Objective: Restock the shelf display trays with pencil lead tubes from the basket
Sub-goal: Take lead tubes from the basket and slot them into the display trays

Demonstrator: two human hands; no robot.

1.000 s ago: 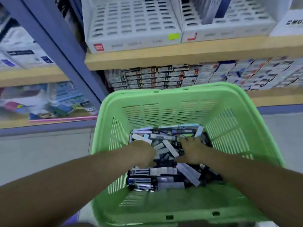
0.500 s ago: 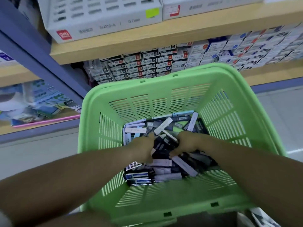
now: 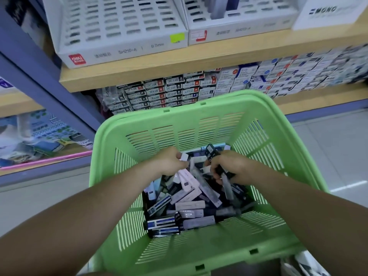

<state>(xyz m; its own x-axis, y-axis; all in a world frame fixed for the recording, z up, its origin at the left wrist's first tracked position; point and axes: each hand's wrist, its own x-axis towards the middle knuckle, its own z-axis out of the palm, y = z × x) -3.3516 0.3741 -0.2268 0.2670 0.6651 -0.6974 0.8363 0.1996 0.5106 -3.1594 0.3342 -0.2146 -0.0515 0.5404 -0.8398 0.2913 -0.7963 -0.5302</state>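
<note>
Down in the green basket [image 3: 199, 108], left hand [image 3: 169, 162] pinching a white tube [image 3: 184, 156], right hand [image 3: 235, 166] fingers gripping a black HB tube [image 3: 210, 152], tray [image 3: 123, 50] above labelled deli SH210-A 0.7mm

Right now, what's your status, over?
Left hand pinches white tube. Right hand grips black tubes. Both inside green basket; nothing blocks shelf tray.

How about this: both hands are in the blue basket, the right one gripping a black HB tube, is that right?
No, the head view shows a green basket, not blue. The left hand and right hand are both in it, the right gripping a black HB tube.
</note>
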